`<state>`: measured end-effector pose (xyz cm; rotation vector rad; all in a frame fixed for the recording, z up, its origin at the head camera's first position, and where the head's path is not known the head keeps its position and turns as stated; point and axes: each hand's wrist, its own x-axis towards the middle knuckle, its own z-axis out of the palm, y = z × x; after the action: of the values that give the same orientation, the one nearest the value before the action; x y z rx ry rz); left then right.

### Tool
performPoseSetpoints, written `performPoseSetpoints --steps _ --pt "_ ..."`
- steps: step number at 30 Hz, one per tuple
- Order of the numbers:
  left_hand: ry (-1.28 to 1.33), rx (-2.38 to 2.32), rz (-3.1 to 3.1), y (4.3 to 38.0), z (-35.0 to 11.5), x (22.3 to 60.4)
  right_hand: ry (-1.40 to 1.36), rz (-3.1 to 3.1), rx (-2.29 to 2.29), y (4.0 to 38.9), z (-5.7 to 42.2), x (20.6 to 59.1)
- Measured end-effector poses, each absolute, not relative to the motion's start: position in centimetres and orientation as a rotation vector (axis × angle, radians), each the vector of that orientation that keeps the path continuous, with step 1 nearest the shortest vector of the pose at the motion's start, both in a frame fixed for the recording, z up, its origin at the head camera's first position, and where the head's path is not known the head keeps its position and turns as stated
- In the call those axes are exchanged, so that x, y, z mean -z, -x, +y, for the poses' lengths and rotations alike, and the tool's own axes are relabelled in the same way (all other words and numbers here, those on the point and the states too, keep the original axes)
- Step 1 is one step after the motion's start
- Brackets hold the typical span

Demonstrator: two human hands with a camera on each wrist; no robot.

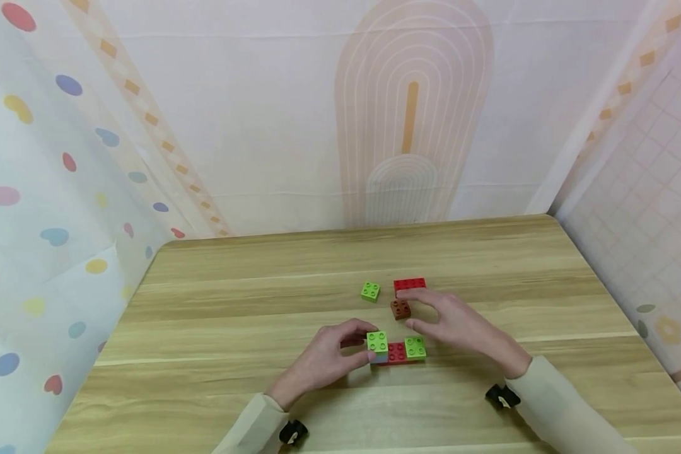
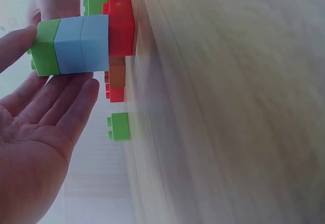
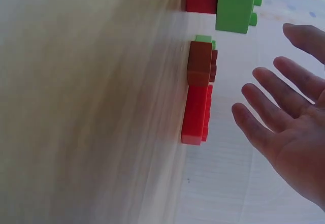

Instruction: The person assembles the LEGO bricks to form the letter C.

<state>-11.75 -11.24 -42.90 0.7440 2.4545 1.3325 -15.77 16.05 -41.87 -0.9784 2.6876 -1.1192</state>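
Observation:
My left hand (image 1: 329, 356) pinches a stack of two light blue bricks (image 2: 82, 43) with a green brick (image 1: 377, 341) on top, thumb on the near side and fingers along the far side. That stack stands on the left end of a long red brick (image 1: 396, 352); another green brick (image 1: 415, 348) sits on its right end. Above the table, my right hand (image 1: 456, 323) holds nothing, its fingers spread over a small brown brick (image 1: 400, 309). In the right wrist view a gap shows between those fingers and the brown brick.
Behind the brown brick lies a second red brick (image 1: 410, 284), partly covered by the right hand in the head view. A loose green brick (image 1: 371, 291) rests to its left. The wooden table (image 1: 250, 284) ends at a patterned curtain (image 1: 272, 126) at the back.

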Motion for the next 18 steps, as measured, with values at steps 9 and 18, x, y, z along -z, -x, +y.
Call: performPoseSetpoints --steps 9,18 --pt "-0.738 -1.351 2.449 11.8 -11.0 42.8 0.954 2.669 1.077 16.9 16.2 41.9" --pt "-0.723 -1.361 2.441 11.9 -10.9 43.0 0.902 2.641 1.047 17.6 16.1 41.8"
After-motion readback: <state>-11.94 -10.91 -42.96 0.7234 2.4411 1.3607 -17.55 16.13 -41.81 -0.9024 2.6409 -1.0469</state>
